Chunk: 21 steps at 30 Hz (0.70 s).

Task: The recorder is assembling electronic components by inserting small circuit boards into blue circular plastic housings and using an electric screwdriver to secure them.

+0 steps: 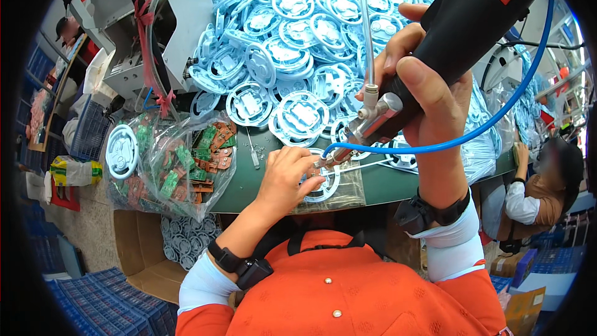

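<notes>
While the right hand [429,87] wraps fully closed around the black body of a powered screwdriver [460,31], its metal nose [339,152] angles down toward seven o'clock and meets a pale blue ring-shaped plastic part [323,180] lying on the green bench top [249,186]. The left hand [286,177] rests on that ring with fingers curled loosely over its nine-o'clock edge, pinning it flat rather than gripping it. A blue air hose [497,118] and a clear feed tube [367,25] run off the tool toward twelve and two o'clock. By my reading, a fastener is being driven into the ring; the next move would call for keeping the tip square to the hole and the part held steady. A heap of identical blue rings [292,37] fills the twelve-o'clock side, and a clear bag of small green and brown circuit boards [180,162] sits at nine o'clock.
</notes>
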Tool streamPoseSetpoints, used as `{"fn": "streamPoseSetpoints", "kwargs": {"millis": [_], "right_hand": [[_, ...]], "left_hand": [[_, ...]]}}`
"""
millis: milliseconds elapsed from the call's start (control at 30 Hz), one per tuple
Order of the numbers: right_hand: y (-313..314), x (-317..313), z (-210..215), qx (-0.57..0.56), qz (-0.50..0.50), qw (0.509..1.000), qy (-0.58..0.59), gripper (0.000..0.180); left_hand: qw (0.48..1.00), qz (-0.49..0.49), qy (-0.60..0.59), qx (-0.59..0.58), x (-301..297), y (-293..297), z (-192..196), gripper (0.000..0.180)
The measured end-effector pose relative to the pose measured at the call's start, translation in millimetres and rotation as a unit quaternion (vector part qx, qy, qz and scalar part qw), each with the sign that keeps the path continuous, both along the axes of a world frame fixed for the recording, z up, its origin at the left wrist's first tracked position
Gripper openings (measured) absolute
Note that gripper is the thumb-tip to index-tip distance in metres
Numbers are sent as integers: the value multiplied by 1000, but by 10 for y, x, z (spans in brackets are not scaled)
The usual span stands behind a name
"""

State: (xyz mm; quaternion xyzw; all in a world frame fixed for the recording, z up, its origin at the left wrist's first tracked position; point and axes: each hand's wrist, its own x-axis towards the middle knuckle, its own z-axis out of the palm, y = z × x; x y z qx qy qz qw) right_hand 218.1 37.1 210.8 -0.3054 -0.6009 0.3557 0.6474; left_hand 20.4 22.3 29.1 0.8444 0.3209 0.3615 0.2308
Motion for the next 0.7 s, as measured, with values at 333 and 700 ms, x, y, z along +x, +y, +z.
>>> {"fn": "streamPoseSetpoints", "kwargs": {"millis": [333,700], "right_hand": [[-52,4,114,11,-65,998,-11,50],[-132,-141,101,65,-45,997,12,60]], "left_hand": [[991,56,99,67,-137,10,-164,21],[995,25,92,9,-111,-125,-6,49]]}}
